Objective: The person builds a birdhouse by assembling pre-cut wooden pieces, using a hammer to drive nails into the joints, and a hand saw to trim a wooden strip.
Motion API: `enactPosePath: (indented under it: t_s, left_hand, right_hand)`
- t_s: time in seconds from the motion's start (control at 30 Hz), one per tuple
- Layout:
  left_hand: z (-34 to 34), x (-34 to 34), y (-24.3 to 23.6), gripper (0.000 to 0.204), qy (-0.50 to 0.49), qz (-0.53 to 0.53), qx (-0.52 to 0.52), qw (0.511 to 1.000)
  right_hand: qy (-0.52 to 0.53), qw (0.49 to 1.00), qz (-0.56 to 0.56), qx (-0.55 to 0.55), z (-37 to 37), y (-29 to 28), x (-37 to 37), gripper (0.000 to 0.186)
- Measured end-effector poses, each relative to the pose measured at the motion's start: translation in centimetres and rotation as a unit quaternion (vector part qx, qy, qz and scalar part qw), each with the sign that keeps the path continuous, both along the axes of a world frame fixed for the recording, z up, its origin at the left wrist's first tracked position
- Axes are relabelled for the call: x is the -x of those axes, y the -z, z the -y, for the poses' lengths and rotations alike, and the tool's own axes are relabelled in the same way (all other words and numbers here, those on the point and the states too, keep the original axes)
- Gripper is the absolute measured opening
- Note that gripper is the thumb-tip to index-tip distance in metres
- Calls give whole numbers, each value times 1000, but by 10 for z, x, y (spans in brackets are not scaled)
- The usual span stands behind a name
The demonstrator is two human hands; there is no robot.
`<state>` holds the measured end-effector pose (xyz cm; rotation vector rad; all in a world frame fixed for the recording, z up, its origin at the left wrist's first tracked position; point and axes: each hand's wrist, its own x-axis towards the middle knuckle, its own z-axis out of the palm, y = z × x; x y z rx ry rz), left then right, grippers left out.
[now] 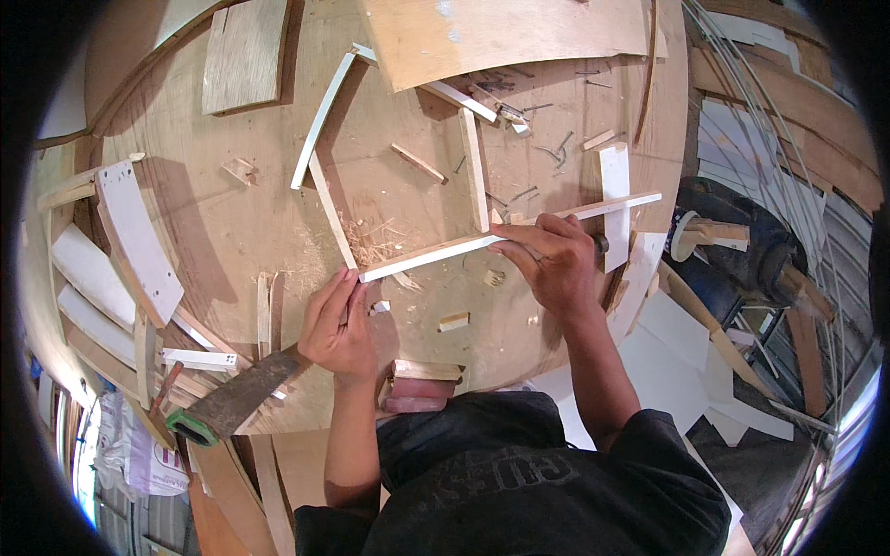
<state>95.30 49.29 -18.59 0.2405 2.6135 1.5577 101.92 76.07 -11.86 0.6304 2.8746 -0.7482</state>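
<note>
A long wooden strip [426,257] with one white face lies across the middle of the workbench, slanting up to the right. My right hand [553,264] is closed around it right of its middle, fingers bent over the top. At its left end my left hand [336,324] pinches the corner where a thin bare strip [332,213] meets it. Another bare strip [474,171] runs away from the long one, its near end by my right fingertips. Farther off, a white-faced strip [322,120] touches the far end of the thin strip, giving a rough frame outline.
A handsaw [246,397] with a green handle rests near my left forearm. Loose nails [561,148] lie at the right, wood shavings [371,243] inside the outline. A plywood board [519,37] covers the far side. White curved pieces [139,241] are stacked left; a reddish block [417,389] sits near me.
</note>
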Motion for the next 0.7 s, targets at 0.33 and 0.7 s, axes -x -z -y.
enactPosePath:
  t_s: [0.33,0.7]
  left_hand:
    - [0,0,1,31,13,-3,6,1000]
    - [-5,2,-4,31,2,-14,25,1000]
  right_hand:
    - [-4,999,-34,12,0,10,-7,24]
    - [8,1000,-10,16,0,10,-9,21]
